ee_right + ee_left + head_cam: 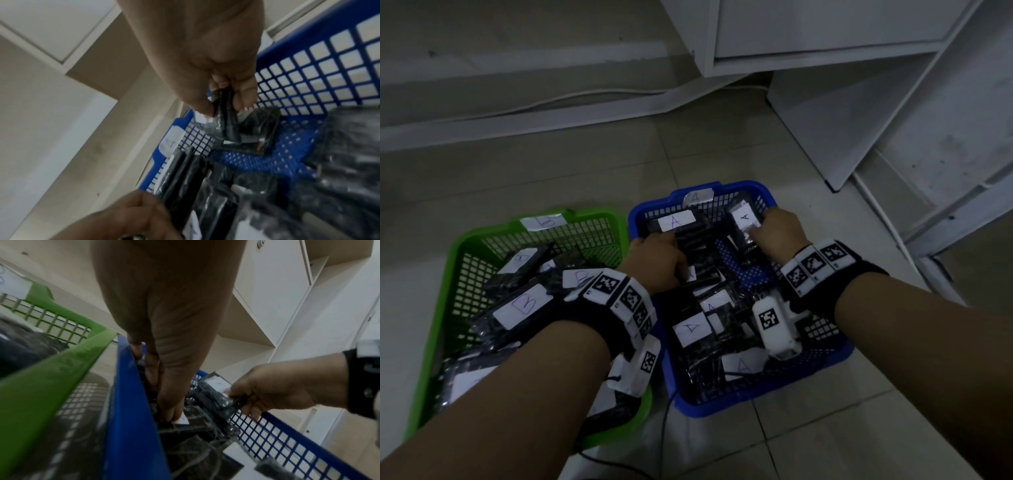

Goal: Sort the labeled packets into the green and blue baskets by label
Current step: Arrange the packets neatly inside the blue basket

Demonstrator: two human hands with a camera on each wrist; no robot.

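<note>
My forearms cover the near half of the green basket [453,260], so the packets under them are cut off, and the light is dim enough that the black wrappers blur together. My left hand [654,262] reaches down among packets at the left side of the blue basket [822,358]; its fingers are curled onto a packet there, but which one I cannot make out. My right hand [780,236] pinches the near end of a packet marked A [744,222] at the basket's far right corner, thumb on top and fingers beneath. Both baskets sit side by side, touching, on a pale tiled floor [551,164], with white cabinets [893,102] beyond. The pinched packet's long axis runs away from me, label up. The green basket's packets read B.
</note>
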